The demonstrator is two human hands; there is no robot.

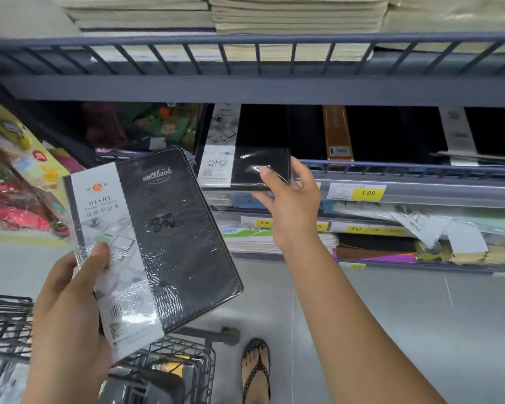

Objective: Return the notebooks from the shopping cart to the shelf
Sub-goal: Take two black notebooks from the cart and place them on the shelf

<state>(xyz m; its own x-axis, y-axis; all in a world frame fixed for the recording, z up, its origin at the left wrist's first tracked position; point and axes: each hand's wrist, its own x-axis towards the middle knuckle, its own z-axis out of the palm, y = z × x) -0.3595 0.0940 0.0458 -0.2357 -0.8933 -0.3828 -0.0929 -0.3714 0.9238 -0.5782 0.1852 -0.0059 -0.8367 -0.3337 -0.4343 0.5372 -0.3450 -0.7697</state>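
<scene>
While the wire shopping cart (169, 360) sits nearest, at the bottom left, the left hand (70, 310) above it holds a black notebook (172, 243) wrapped in shiny plastic. The thumb presses on its white paper band and the fingers curl behind. Its cover says "notebook" and has stitched edges. Right of the cart are bare grey floor (420, 316) and a foot in a sandal (255, 368). Farther off, the right hand (292, 205) pinches a second black notebook (245, 167) by its lower right corner, thumb on front, right at the wire front edge of the shelf (405, 170). More black notebooks (391, 132) stand behind that edge.
</scene>
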